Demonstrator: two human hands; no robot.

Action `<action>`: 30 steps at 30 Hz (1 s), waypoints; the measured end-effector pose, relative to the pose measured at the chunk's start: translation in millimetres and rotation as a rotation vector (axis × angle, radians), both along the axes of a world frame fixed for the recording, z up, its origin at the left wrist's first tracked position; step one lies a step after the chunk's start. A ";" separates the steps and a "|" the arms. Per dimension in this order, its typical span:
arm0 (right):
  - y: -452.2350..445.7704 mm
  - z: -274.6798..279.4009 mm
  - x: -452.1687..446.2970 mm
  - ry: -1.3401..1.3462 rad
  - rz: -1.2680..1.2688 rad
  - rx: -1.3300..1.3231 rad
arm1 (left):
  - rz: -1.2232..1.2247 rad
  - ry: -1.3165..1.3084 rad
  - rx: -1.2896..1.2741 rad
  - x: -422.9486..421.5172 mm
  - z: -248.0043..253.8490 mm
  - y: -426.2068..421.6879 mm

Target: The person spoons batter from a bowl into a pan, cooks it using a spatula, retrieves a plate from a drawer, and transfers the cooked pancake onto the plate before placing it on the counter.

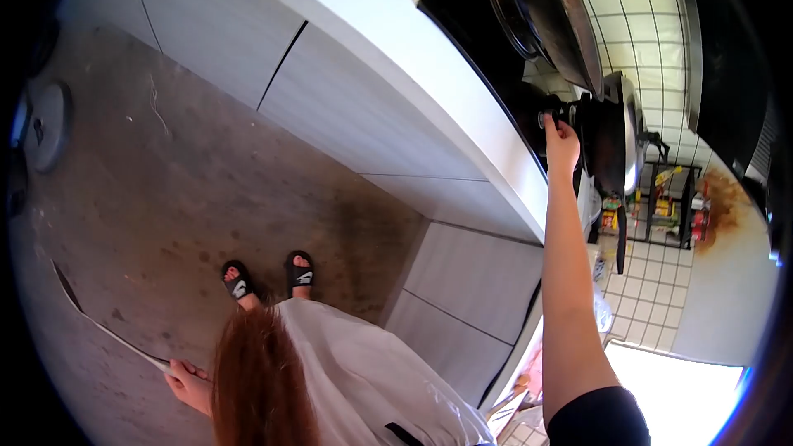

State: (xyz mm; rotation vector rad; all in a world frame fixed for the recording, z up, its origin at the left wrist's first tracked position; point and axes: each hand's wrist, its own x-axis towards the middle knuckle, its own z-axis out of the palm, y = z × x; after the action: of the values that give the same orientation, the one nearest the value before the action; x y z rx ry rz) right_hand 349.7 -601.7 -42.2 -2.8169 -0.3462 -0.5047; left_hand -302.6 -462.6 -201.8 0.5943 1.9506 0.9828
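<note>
Two hands: the left hand [190, 386] and the right hand [562, 147] work far apart, one low over the floor [190, 190], the other reaching out to the stove.
Left grip: fingers closed around the end of a long utensil [149, 355], whose pale handle runs out from the fist toward the left edge of the view.
Utensil's far end: a darker, narrow blade, well away from the left hand, over the floor.
Right grip: thumb and fingers bent together at a small round knob [542, 120] at the front of the black hob [462, 25]; I cannot tell whether they pinch it or only touch it.
Wok: a large dark wok [566, 21] above the right hand in view, over the hob.
Pan: a dark pan [607, 149] with a shiny lid [633, 136], just beside the right hand, on its right in view.
Rack: a black rack [692, 198] with colourful containers, past the pan from the right hand.
Sandals: a black pair [239, 287] on the feet, above and right of the left hand in view.
</note>
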 end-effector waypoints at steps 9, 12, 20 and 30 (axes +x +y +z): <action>-7.0 -14.4 -1.6 -0.050 0.084 0.142 | -0.098 -0.046 -0.067 -20.9 -43.0 -31.7; -4.7 -12.0 -5.0 -0.019 0.100 0.165 | -0.132 -0.209 -0.140 -24.1 -37.1 -33.7; -6.1 -12.6 -3.6 -0.010 0.108 0.188 | -0.130 -0.176 -0.124 -31.2 -47.4 -33.8; -4.0 -13.3 -5.1 -0.013 0.085 0.168 | -0.136 -0.119 -0.082 -36.9 -63.4 -23.2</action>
State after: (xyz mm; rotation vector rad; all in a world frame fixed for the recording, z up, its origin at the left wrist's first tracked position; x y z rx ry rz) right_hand 344.6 -605.7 -55.5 -2.6263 -0.4041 -0.5086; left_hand -339.5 -485.8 -265.2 0.6000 1.8112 0.8303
